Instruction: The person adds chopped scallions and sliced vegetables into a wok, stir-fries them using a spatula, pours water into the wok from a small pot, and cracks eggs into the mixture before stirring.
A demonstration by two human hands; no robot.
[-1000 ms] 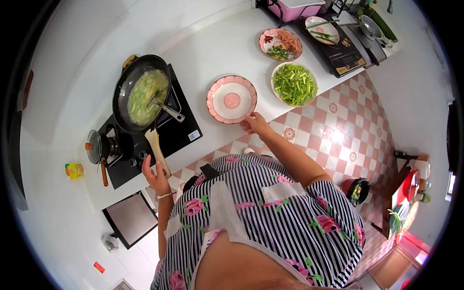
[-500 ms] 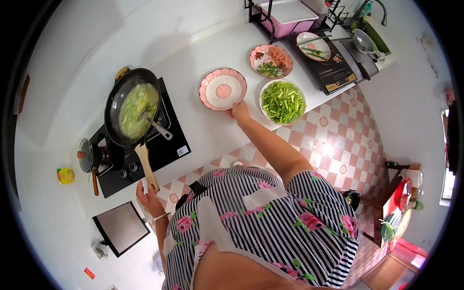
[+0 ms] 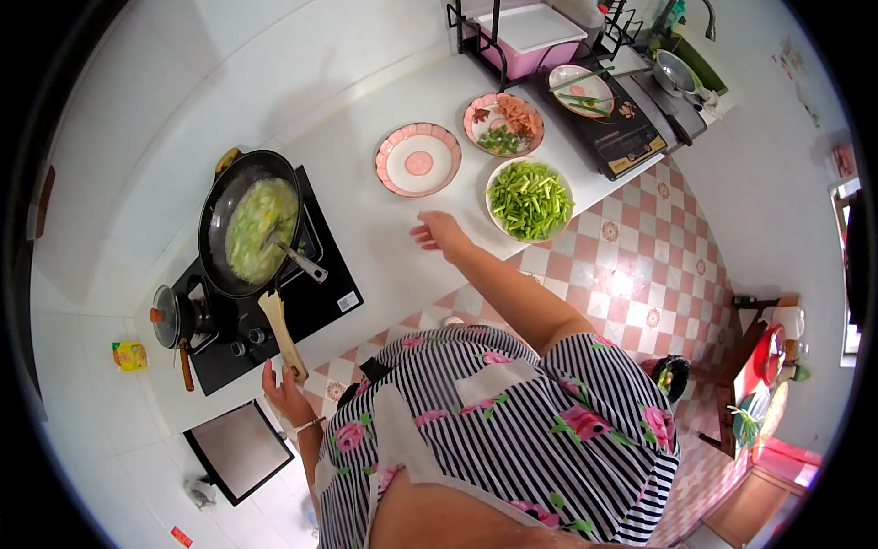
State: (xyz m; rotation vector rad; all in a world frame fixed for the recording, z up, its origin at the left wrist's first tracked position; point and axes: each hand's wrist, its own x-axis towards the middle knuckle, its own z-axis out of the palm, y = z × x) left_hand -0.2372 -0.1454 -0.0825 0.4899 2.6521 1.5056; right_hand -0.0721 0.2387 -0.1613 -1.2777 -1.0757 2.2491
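My right hand (image 3: 443, 234) hovers above the white counter with its fingers apart and holds nothing. Just beyond it lies an empty pink-rimmed plate (image 3: 418, 161), and to its right stands a bowl of chopped green stalks (image 3: 530, 199). My left hand (image 3: 287, 395) is low beside the end of the wok's wooden handle (image 3: 283, 337), fingers loosely spread; whether it touches the handle I cannot tell. The black wok (image 3: 216, 212) sits on the hob and holds pale green vegetables in liquid (image 3: 262, 231). A metal spatula (image 3: 305, 263) leans in it, its handle over the rim.
A small lidded pot (image 3: 166, 316) stands on the black gas hob (image 3: 328, 288). At the back, a plate of chopped ingredients (image 3: 502, 124) sits near a black cooker (image 3: 622, 137) bearing a plate of scallions (image 3: 582, 91). A pink box (image 3: 534, 60) rests in a rack.
My right hand has let go of the pink-rimmed plate and drawn back towards me, leaving it on the counter. My left hand stays near the wok handle. The camera view has shifted slightly.
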